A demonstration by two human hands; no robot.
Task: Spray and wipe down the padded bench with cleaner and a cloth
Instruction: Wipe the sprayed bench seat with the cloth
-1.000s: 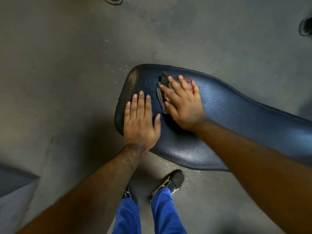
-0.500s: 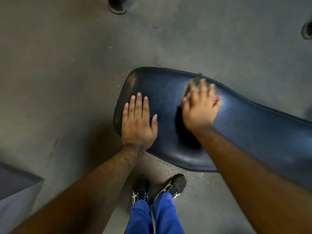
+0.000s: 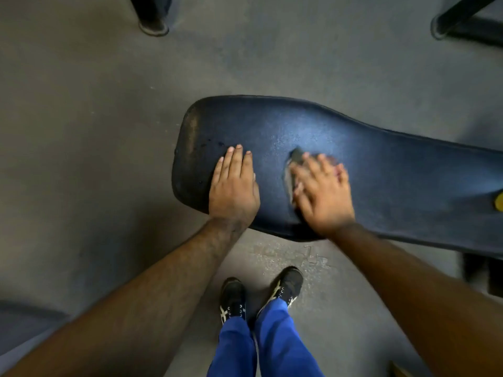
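A dark blue padded bench runs from the middle of the view to the right edge, its rounded end at the left. My left hand lies flat on that end, fingers together, holding nothing. My right hand presses a small grey cloth onto the pad; only the cloth's left edge and top corner show past the fingers. The hand is motion-blurred. No spray bottle is visible.
My two feet in black shoes stand on the grey floor below the bench. Dark equipment legs stand at the top left and top right. A yellow object peeks in at the right edge.
My right hand swept the cloth right along the pad from near the bench's rounded end, then drew it back toward the near edge. The left hand stayed flat.
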